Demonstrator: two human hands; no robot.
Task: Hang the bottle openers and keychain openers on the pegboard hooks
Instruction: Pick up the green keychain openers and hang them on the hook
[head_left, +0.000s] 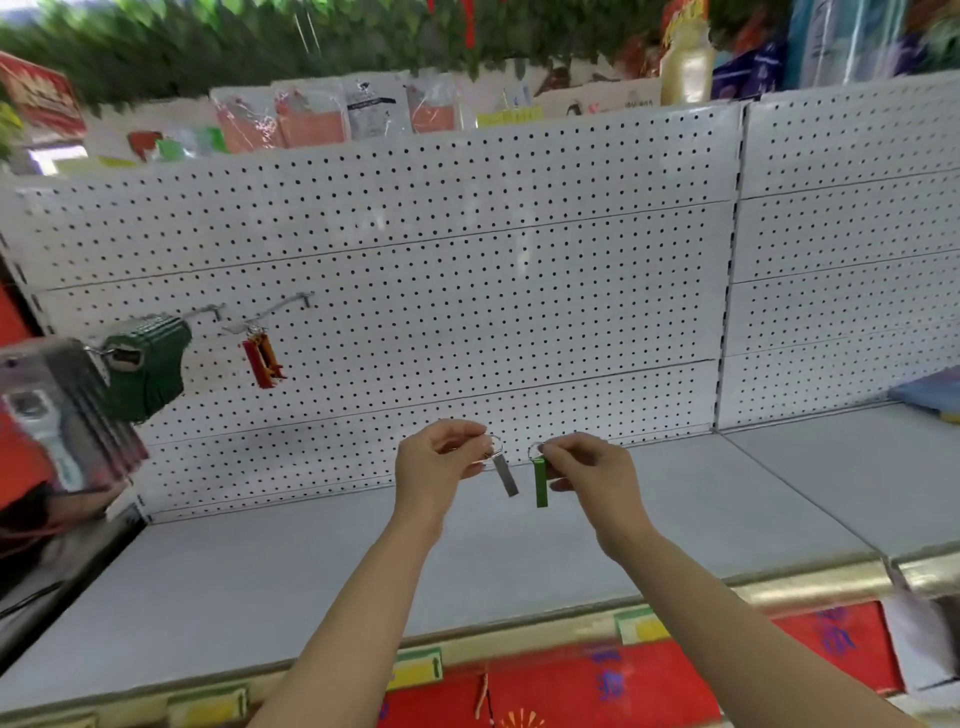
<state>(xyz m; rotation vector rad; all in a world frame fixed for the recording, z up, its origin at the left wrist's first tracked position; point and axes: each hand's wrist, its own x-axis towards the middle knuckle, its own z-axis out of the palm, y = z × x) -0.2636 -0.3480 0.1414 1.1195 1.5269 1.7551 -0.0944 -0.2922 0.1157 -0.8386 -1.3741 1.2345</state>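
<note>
Pegboard (467, 291), white perforated metal, fills the back wall above a flat grey shelf (311, 571). Both forearms reach up from the bottom edge, bare, wrists bent, hands side by side and apart in front of the pegboard's lower edge. Left hand (439, 462) curled, thumb and fingers pinching the thin wire ring of a silver keychain opener (505, 475); the flat metal bar dangles tilted just right of the fingers. Right hand (587, 465) likewise curled, pinching the ring of a green keychain opener (541, 483), a narrow rectangular bar that hangs straight down at the hand's left edge. The two openers hang near each other between the hands, not touching. Upper left, two slim metal hooks: the left hook (205, 312) carries a stack of dark green bottle openers (145, 364), the right hook (280, 306) holds red and orange keychain openers (264, 361).
</note>
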